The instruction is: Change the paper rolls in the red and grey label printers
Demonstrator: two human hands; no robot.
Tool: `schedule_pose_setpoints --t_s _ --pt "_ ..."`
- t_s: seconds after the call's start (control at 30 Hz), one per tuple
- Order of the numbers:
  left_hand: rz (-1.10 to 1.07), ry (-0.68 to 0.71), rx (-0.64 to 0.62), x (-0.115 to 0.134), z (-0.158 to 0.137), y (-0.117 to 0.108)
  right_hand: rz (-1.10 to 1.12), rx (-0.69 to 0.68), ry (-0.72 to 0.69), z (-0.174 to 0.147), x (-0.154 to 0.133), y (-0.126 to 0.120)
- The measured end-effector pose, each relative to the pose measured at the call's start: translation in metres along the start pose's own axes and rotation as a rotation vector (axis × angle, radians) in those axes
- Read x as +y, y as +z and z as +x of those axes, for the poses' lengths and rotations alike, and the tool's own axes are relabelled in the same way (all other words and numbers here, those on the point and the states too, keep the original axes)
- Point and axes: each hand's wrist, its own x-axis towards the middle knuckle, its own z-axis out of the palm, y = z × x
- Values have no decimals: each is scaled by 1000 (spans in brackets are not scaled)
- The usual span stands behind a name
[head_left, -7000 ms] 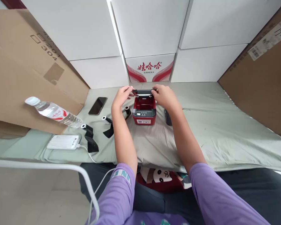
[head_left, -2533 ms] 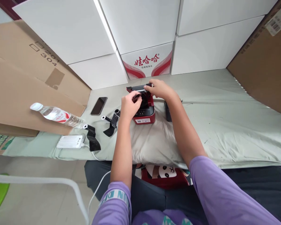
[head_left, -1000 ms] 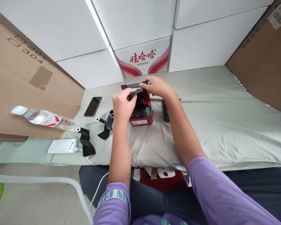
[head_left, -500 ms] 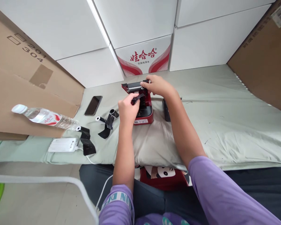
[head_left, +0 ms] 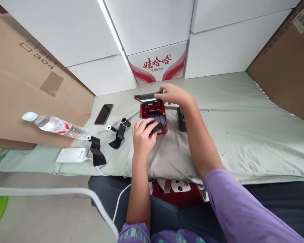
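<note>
A small red and black printer (head_left: 152,108) sits on the cloth in front of me with its lid (head_left: 147,97) raised. My right hand (head_left: 174,94) grips the right end of that lid, fingers behind and thumb in front. At the printer's front, my left hand (head_left: 145,135) has its fingers on a piece of black ribbon (head_left: 155,123), which spreads over the front edge; part of it is hidden under the fingers. To the left lie unrolled lengths of black ribbon on rolls (head_left: 120,131), and another ribbon roll (head_left: 95,150) nearer me.
A black device (head_left: 181,118) stands right of the printer, partly behind my right forearm. Leftward are a phone (head_left: 103,114), a water bottle (head_left: 57,125) and a white power bank (head_left: 72,155) with a cable. White boxes (head_left: 158,64) line the back; cardboard boxes (head_left: 40,84) flank the left.
My left hand has moved down from inside the printer to its front, turning palm down, with the black ribbon now spread over the front. My right hand stays on the raised lid.
</note>
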Motion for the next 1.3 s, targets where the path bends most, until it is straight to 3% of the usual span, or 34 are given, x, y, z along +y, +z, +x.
schedule_pose_setpoints --t_s 0.13,0.2,0.33,0.37,0.43,0.5,0.63,1.0,1.2,1.3 --pt "-78 -14 55 5 -14 0 -90 -80 -26 -5 5 -6" --pt "-172 -87 156 0 -9 1 -116 -114 -26 -4 8 -6" --pt "-428 -496 499 -32 25 10 -145 -149 -19 3 12 -1" --pt "-534 -617 500 -43 36 14 -153 -155 -19 4 13 1" --pt "-764 -842 358 -64 52 24 -167 -173 2 6 13 4" --pt "-973 -965 238 -78 60 35 -157 -207 53 5 12 6" --pt "-1177 -936 261 -84 56 51 -51 -290 132 2 9 9" --pt "-1267 -905 275 -81 53 53 25 -311 149 -1 11 14" --pt "-1337 -855 377 -71 52 61 -277 -102 -71 -17 -2 4" --pt "-1395 -832 377 -73 52 63 -309 -125 -96 -31 -17 -2"
